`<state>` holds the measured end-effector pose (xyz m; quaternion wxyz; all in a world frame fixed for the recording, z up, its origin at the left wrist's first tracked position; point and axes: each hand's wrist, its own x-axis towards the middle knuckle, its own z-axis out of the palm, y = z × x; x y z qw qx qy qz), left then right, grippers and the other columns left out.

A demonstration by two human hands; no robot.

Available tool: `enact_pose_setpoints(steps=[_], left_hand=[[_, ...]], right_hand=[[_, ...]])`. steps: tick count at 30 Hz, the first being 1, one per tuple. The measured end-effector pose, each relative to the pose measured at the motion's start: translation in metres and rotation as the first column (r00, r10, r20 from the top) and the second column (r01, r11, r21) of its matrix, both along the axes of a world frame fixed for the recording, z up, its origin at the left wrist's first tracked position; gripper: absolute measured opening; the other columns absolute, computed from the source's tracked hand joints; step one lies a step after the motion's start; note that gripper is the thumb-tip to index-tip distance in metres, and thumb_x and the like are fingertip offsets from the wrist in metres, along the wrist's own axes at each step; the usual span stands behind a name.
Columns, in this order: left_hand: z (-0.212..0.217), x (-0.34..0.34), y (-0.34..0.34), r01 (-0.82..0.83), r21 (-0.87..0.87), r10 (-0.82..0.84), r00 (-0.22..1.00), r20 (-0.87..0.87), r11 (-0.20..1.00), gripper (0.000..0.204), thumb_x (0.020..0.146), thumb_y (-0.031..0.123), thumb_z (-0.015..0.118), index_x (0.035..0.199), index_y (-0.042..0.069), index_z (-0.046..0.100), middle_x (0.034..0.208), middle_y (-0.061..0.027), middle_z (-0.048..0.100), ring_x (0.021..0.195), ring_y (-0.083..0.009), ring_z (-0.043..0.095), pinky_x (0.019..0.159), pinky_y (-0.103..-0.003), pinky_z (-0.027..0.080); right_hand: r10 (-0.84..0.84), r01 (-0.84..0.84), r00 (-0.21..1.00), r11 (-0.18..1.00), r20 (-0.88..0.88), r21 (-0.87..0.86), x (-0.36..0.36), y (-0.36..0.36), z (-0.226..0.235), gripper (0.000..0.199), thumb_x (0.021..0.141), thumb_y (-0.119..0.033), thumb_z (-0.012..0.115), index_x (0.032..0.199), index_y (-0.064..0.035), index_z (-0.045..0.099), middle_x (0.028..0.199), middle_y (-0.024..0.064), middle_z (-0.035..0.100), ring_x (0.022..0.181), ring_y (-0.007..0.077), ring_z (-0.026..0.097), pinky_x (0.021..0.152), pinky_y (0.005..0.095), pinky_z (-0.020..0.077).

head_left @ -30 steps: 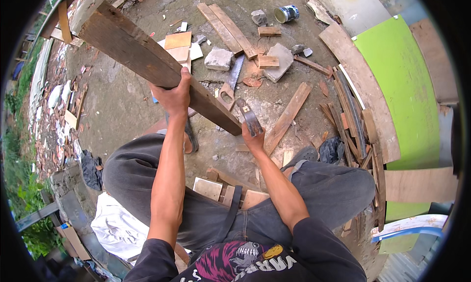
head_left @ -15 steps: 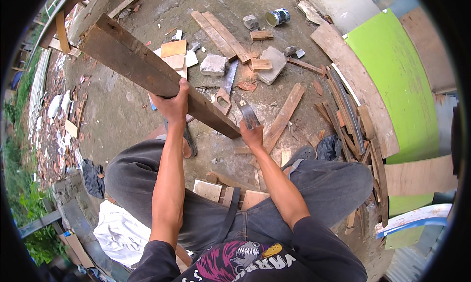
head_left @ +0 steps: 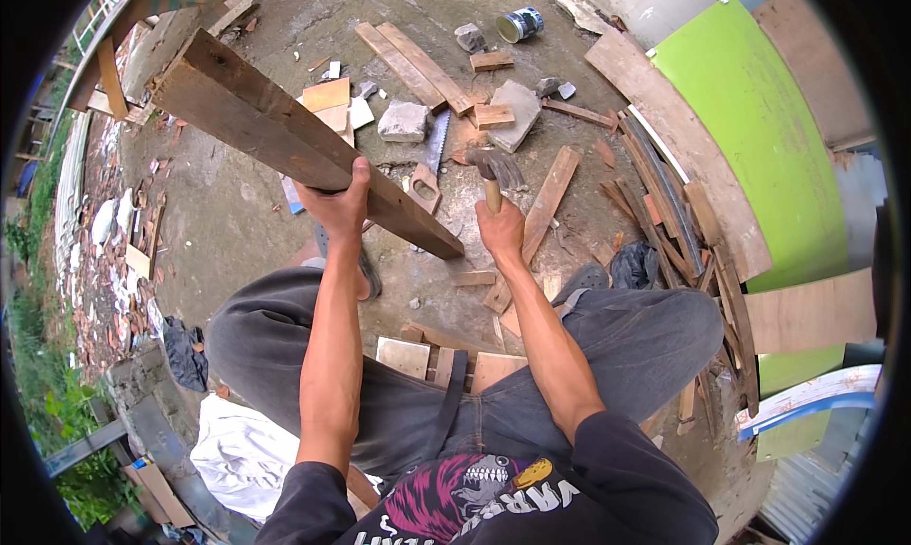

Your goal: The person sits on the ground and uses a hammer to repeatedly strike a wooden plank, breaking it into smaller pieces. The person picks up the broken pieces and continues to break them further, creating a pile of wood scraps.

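Note:
My left hand point(head_left: 336, 203) is wrapped round a long, thick wooden beam point(head_left: 261, 123), which seems to be boards set edge to edge. The beam slants from the upper left down towards the middle, its lower end close to the ground. In my right hand point(head_left: 501, 230) is a hammer point(head_left: 493, 192), gripped by its wooden handle, its dark head raised and blurred by motion. It is apart from the beam, right of the lower end. Just beyond lies a handsaw point(head_left: 424, 190) with a wooden handle, flat on the ground.
Ahead lie two planks point(head_left: 415, 68), a stone block point(head_left: 403, 122), a flat stone slab point(head_left: 517, 113) and a tin can point(head_left: 520, 25). Another plank point(head_left: 552, 199) lies right of the hammer. Scrap wood point(head_left: 664, 203) and a green panel point(head_left: 759, 128) line the right side.
My right hand has moved up and slightly right, away from the beam's lower end, and the hammer has turned so its handle shows. My left hand still holds the beam.

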<state>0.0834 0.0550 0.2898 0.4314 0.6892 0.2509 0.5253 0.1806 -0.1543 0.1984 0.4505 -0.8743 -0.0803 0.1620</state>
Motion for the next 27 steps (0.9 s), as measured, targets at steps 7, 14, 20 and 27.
enact_pose_setpoints(steps=[7, 14, 20, 27], left_hand=[[0.003, 0.0, -0.007, 0.008, 0.031, -0.007, 1.0, -0.025, 1.0, 0.067, 0.072, 0.03, 0.083, 0.119, -0.002, 0.047, 0.11, -0.0119, 0.053, 0.099, -0.0214, 0.054, 0.089, -0.036, 0.045], [0.007, 0.006, -0.027, 0.113, -0.001, -0.113, 0.993, 0.015, 0.994, 0.068, 0.07, 0.032, 0.082, 0.117, -0.001, 0.047, 0.107, -0.0109, 0.053, 0.097, -0.0204, 0.054, 0.088, -0.035, 0.044], [-0.008, 0.0, -0.001, 0.032, 0.062, -0.033, 0.999, 0.016, 0.998, 0.068, 0.072, 0.033, 0.083, 0.118, -0.001, 0.047, 0.107, -0.0107, 0.053, 0.098, -0.0201, 0.054, 0.089, -0.036, 0.044], [-0.012, -0.003, 0.004, 0.096, -0.051, -0.09, 0.991, 0.094, 0.994, 0.066, 0.073, 0.031, 0.082, 0.118, -0.002, 0.046, 0.106, -0.0099, 0.053, 0.096, -0.019, 0.054, 0.087, -0.034, 0.045]], right_hand=[[0.166, -0.214, 0.965, 0.945, -0.202, -0.246, -0.027, -0.019, -0.083, 0.034, 0.081, -0.028, 0.061, 0.093, 0.0036, 0.067, 0.089, 0.0274, 0.067, 0.089, 0.0427, 0.066, 0.079, 0.0478, 0.0509], [0.016, -0.093, 0.941, 0.973, -0.338, -0.21, -0.044, -0.037, -0.114, 0.034, 0.079, -0.028, 0.063, 0.093, 0.0025, 0.069, 0.083, 0.0248, 0.069, 0.082, 0.0392, 0.068, 0.075, 0.0459, 0.052], [-0.049, 0.05, 0.997, 0.999, -0.057, 0.014, -0.025, -0.014, -0.036, 0.032, 0.08, -0.028, 0.061, 0.083, 0.0037, 0.065, 0.074, 0.0275, 0.064, 0.074, 0.0425, 0.066, 0.069, 0.0476, 0.0495], [-0.058, -0.109, 0.817, 0.961, -0.574, -0.254, -0.055, -0.045, -0.075, 0.033, 0.081, -0.027, 0.061, 0.089, 0.0038, 0.067, 0.079, 0.0263, 0.068, 0.077, 0.0407, 0.068, 0.071, 0.0459, 0.0523]])
